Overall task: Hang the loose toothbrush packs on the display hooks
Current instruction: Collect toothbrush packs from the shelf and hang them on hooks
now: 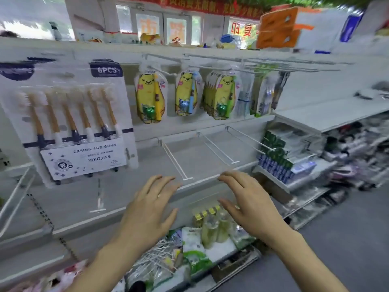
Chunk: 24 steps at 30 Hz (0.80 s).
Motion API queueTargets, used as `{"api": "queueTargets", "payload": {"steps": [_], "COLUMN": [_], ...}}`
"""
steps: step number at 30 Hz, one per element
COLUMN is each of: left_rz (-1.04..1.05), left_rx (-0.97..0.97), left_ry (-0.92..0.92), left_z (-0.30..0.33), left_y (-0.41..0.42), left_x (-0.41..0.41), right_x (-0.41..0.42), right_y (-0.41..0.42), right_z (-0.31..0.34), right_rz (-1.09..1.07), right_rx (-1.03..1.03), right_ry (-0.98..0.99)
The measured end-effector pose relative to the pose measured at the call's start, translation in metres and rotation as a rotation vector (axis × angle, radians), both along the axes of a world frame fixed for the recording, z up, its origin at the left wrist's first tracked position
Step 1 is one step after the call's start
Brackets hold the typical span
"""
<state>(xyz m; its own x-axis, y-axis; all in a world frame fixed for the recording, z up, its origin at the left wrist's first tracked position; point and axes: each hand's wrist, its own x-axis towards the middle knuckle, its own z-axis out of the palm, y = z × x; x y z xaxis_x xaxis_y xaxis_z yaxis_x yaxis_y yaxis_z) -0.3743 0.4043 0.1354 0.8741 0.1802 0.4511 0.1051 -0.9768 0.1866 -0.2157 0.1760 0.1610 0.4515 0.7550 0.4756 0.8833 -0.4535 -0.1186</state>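
Ahead of both hands stands a white shop shelving unit (210,165), blurred by camera motion. Up and to the left of the left hand (147,209) hangs the largest item, a six-piece toothbrush pack (69,123) with orange-handled brushes and a white label. Above the hands, a row of yellow bear toothbrush packs (149,95) hangs from upper display hooks (210,66), with further packs (263,91) crowded to their right. Just beyond the fingertips, bare wire hooks (176,161) jut out toward the viewer, between the hands and the back panel. Right of the right hand (250,203), boxed goods (277,163) fill a lower shelf. Below the hands, bagged items and small bottles (210,228) lie in a lower tray. Both hands hover palm-down with fingers spread and relaxed, holding nothing, close together but apart. No loose pack shows in either hand.
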Motion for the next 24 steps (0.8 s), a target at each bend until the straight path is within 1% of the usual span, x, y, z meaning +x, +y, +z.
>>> {"api": "queueTargets", "payload": {"steps": [7, 13, 20, 24], "left_rz": [-0.122, -0.222, -0.322, -0.370], "left_rx": [0.081, 0.082, 0.112, 0.085], "left_ry": [0.029, 0.022, 0.006, 0.025], "left_z": [0.006, 0.006, 0.000, -0.003], "left_y": [-0.091, -0.188, -0.316, -0.382], "left_x": [0.077, 0.154, 0.251, 0.297], "right_x": [0.031, 0.070, 0.138, 0.168], "right_y": [-0.108, -0.214, -0.359, -0.423], "right_z": [-0.015, -0.017, -0.019, -0.025], "right_rz": [-0.181, -0.308, -0.428, -0.477], "right_rx": [-0.053, -0.081, -0.094, -0.100], "right_ry": [0.010, 0.018, 0.005, 0.061]}}
